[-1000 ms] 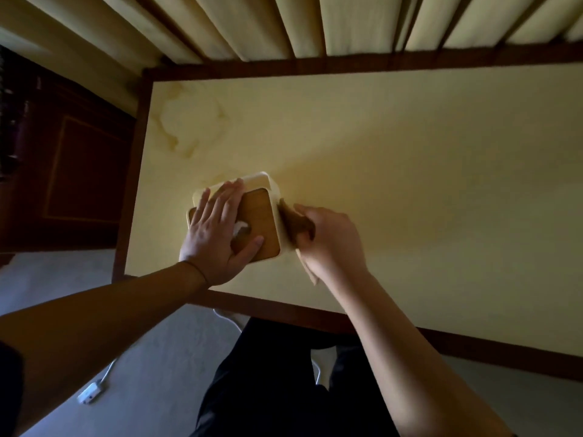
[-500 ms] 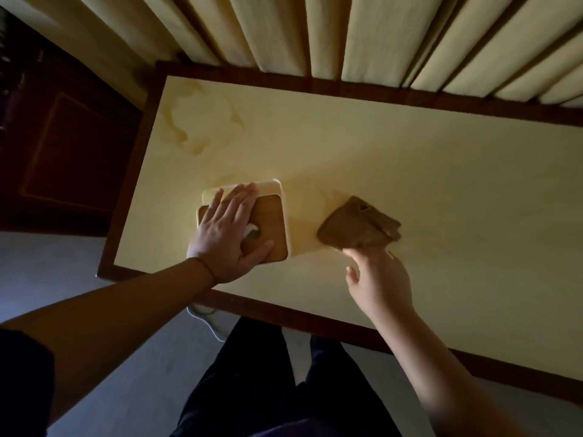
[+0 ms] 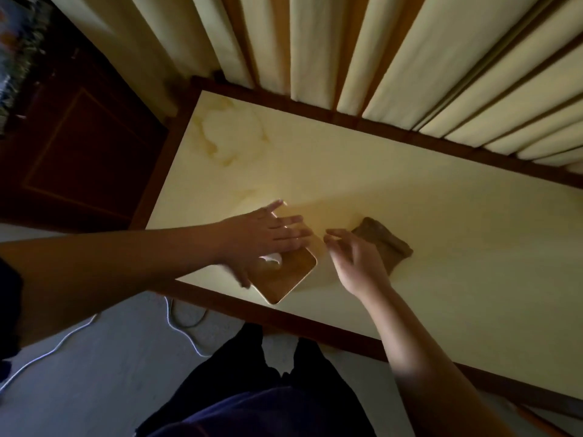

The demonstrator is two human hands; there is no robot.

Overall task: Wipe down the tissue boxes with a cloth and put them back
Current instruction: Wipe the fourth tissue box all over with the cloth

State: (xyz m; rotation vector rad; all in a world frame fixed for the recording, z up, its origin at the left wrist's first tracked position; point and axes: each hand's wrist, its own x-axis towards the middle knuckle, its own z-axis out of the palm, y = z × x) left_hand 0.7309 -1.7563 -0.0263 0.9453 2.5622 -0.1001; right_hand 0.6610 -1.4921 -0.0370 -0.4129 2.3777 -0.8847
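Two hands: left hand [image 3: 265, 238] flat on tissue box [image 3: 284, 275], right hand [image 3: 356, 260] loose-fingered beside cloth [image 3: 383, 242].

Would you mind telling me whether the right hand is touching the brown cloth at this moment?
Cannot tell. In the head view the right hand overlaps the near edge of the cloth, hiding any gap or contact.

Left hand [image 3: 268, 238]: palm down, fingers straight and together, pointing toward the right hand; thumb tucked below. Left forearm extends across from the left. Right hand [image 3: 353, 260]: just beside the left fingertips, apart from them, fingers loosely spread and relaxed, holding nothing. Right forearm bare.
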